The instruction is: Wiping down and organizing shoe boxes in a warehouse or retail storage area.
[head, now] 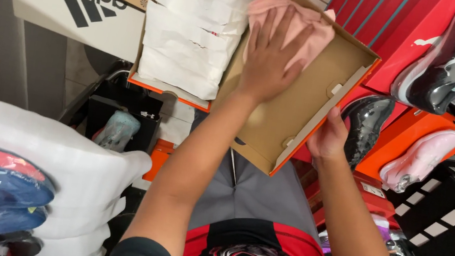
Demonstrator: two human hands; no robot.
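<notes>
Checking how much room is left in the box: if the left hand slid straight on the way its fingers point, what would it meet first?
Probably the pink cloth that the left hand already touches, bunched at the far corner of the cardboard box; depth beyond is unclear.

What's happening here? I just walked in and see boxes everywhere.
A person holds an open cardboard shoe box with an orange rim. The left hand presses flat on pink material at the box's far end, while the right hand grips the box's edge from the side. White wrapping paper lies in the attached lid. Wrapped shoes sit on orange boxes nearby.
</notes>
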